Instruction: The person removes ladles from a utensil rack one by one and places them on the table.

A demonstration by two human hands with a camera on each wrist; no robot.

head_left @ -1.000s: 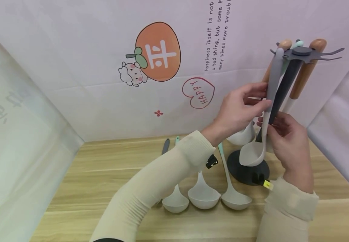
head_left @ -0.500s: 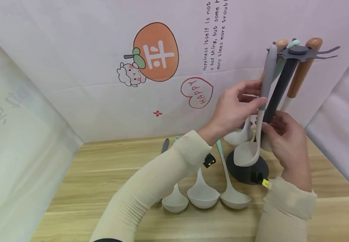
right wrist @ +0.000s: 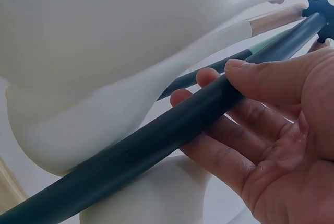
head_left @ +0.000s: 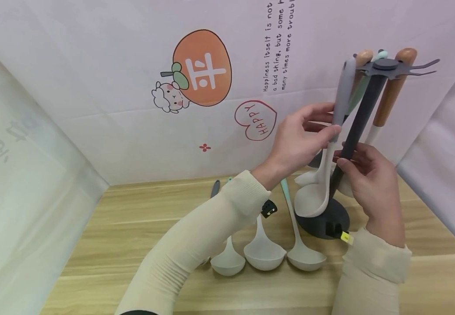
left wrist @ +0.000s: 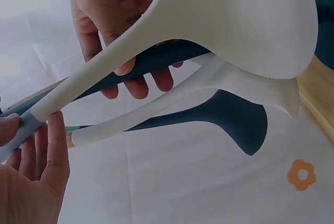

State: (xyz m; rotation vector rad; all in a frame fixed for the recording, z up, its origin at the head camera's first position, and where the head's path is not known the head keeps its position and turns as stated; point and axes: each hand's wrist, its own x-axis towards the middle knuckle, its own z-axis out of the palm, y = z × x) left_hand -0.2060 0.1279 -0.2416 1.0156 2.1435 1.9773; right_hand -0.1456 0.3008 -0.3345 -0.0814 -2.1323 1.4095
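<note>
My left hand (head_left: 296, 138) pinches the grey handle (head_left: 341, 103) of a ladle with a pale bowl (head_left: 312, 200). The ladle stands nearly upright, bowl down, its handle top beside the prongs of a dark utensil stand (head_left: 385, 65). My right hand (head_left: 377, 179) grips the stand's pole (right wrist: 182, 114) with thumb and curled fingers. On the stand hang wooden-handled utensils, one with a brown handle (head_left: 390, 98), and a mint-handled one (head_left: 357, 94). A dark-headed utensil (left wrist: 235, 117) and another pale ladle (left wrist: 250, 91) show behind the held ladle in the left wrist view.
Several pale ladles lie on the wooden table (head_left: 105, 245): a small one (head_left: 228, 262), a wider one (head_left: 264, 253) and a mint-handled one (head_left: 305, 258). My left sleeve covers part of them. The stand's round base (head_left: 326, 223) sits at right, near the printed cloth backdrop (head_left: 132, 144).
My left hand has drawn the grey-handled ladle leftward, so a wider gap shows between it and the pole. My right hand keeps its grip on the pole; the stand has shifted slightly left in view.
</note>
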